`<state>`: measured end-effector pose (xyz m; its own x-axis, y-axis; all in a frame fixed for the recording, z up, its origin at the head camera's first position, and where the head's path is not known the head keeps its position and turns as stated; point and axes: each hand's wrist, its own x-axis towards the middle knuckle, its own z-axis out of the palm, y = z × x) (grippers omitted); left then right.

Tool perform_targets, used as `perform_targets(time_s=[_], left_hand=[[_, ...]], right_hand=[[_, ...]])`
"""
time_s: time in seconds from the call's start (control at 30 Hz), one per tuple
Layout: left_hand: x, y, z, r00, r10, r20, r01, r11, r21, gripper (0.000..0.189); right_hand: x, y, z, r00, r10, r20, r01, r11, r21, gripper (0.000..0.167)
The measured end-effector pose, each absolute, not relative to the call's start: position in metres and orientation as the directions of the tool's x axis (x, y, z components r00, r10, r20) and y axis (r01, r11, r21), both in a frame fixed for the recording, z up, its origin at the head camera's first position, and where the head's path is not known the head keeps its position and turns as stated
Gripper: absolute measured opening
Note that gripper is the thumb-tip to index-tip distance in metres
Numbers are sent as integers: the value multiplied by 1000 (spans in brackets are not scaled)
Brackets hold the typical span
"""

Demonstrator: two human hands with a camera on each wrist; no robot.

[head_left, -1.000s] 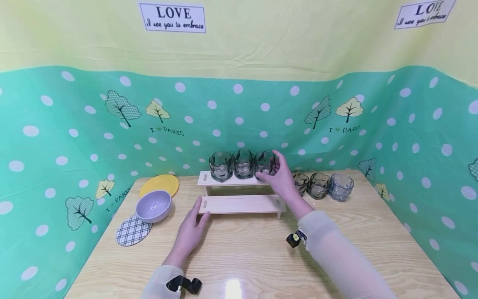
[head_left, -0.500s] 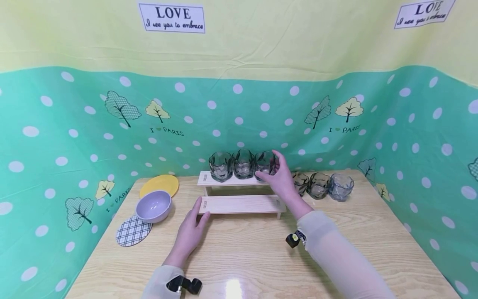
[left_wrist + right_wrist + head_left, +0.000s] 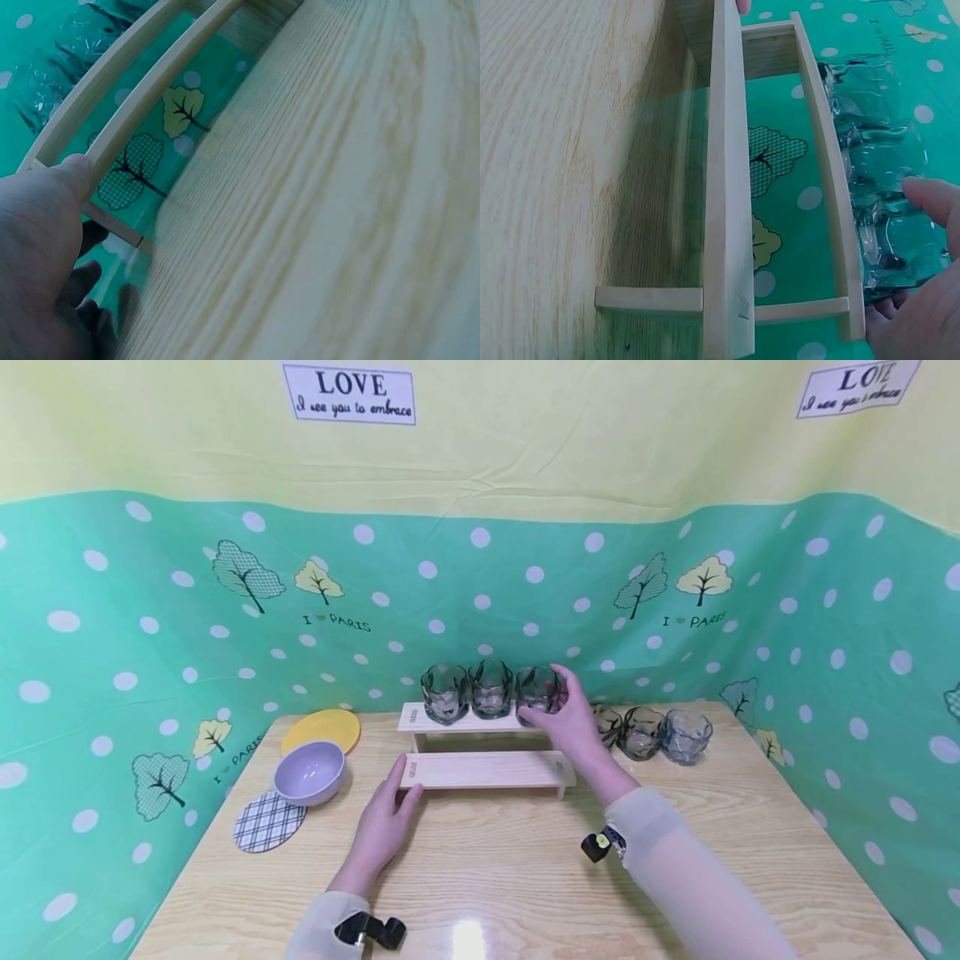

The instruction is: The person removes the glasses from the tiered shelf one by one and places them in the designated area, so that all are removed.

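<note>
A two-tier wooden shelf point(image 3: 487, 770) stands on the table, with three dark grey faceted glasses in a row along its upper tier. My right hand point(image 3: 567, 718) grips the rightmost glass point(image 3: 537, 695), thumb at its front and fingers round its right side. Beside it stand the middle glass point(image 3: 491, 690) and the left glass point(image 3: 445, 695). At the lower tier's left end, my left hand point(image 3: 382, 822) holds the shelf; in the left wrist view its thumb point(image 3: 75, 176) lies on the wood and the other fingers reach behind the end.
Right of the shelf are two brownish glasses point(image 3: 642, 733) and a pale bluish glass point(image 3: 686, 737), one partly behind my right hand. On the left lie a yellow plate point(image 3: 330, 727), a lilac bowl point(image 3: 309, 774) and a checked round mat point(image 3: 262, 827). A patterned cloth point(image 3: 480, 577) surrounds the table.
My right hand and the rightmost glass have shifted slightly right, so a small gap shows beside the middle glass. My left hand stays at the shelf's end.
</note>
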<state>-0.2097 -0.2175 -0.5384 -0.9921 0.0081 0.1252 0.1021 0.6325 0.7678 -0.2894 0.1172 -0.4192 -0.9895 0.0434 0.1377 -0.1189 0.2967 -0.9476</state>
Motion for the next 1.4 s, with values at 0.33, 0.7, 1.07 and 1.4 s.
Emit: perform_targets(time_s=[0.33,0.7,1.07,1.4], left_hand=[[-209,-217,-538,-993,6,117,94,632,769,73],[-209,-217,-536,-993,7,120,97,635,767,72],[-210,-218,-536,-992,7,124,101,634,767,74],[-210,-218,-536,-993,11,117,98,626,773,73]], right_hand=[[-271,131,-410,-992,15,127,-117,312,-943,110],[-247,156,-401,-995,-1,102,-93,417,-904,111],[-228,182,-403,-988,-39,151,-153,435,-887,113],[-210,199,-409,-992,-27,125,-123,453,-883,113]])
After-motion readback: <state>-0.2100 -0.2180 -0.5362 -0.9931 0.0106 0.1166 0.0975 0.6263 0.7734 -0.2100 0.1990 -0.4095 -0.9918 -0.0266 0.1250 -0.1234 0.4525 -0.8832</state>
